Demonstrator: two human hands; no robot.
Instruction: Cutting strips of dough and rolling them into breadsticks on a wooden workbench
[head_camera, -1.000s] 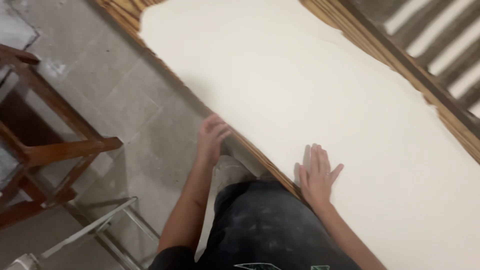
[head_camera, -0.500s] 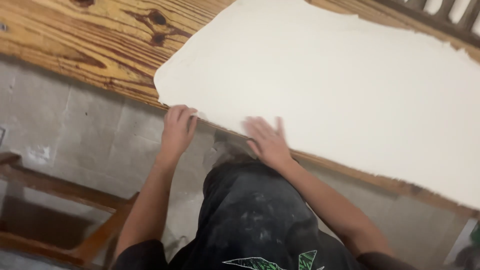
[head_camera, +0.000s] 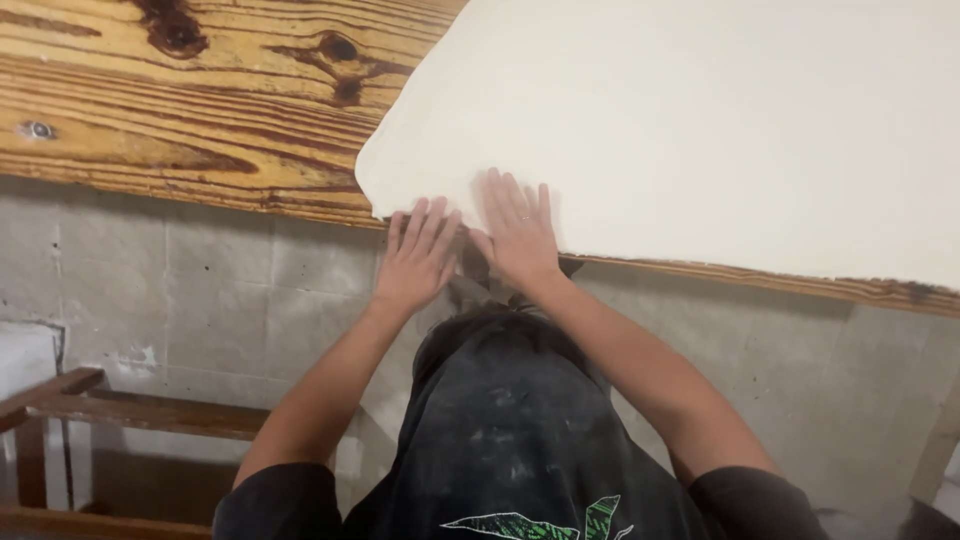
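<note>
A large cream-white sheet of rolled dough (head_camera: 700, 120) lies flat on a knotty wooden table (head_camera: 180, 110). My left hand (head_camera: 418, 255) rests with spread fingers at the sheet's near left corner, right at the table's edge. My right hand (head_camera: 518, 228) lies flat on the sheet's near edge, close beside the left, with a ring on one finger. Neither hand holds anything. A dark, dusty apron (head_camera: 520, 440) covers my front below the hands.
Grey tiled floor (head_camera: 180, 290) shows below the table's edge. A wooden stool or frame (head_camera: 120, 415) stands at the lower left. The table's bare wood extends to the left of the sheet.
The view has shifted and come closer. My two hands have moved together toward the sheet's near left corner; earlier they were spread wider apart along its edge.
</note>
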